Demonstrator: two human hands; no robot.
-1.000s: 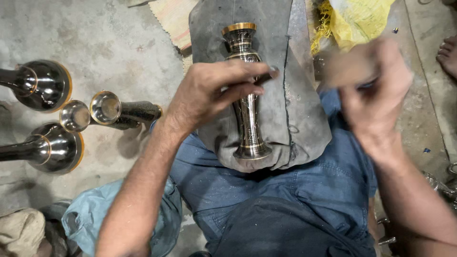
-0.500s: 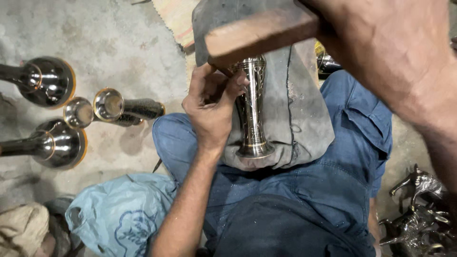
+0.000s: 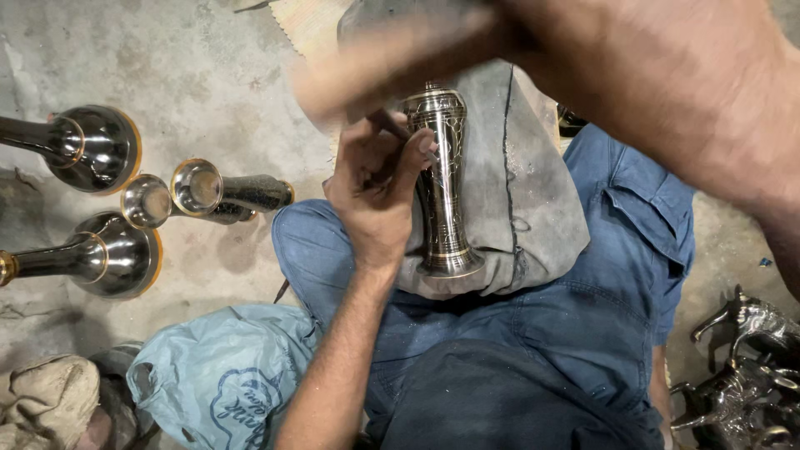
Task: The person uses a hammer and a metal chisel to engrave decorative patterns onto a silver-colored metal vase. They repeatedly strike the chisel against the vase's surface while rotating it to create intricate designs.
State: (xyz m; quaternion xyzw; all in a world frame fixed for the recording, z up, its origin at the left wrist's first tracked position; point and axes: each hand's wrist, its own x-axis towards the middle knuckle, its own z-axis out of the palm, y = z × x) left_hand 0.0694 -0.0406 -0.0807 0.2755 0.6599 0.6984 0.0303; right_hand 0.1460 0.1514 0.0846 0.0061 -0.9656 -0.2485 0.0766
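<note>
I see left hand clenched on a thin tool against the engraved metal vase, lying centre on grey cloth over my lap | right hand now swung in close, grasping blurred wooden block, up from 1 s ago: mid-strike | pale blue printed bag near left.

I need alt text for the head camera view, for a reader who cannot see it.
A person's left hand steadies an engraved metal vase lying on a grey cloth over their lap, while the blurred right hand holds a wooden block above it. More metal vases lie on the concrete floor.
</note>
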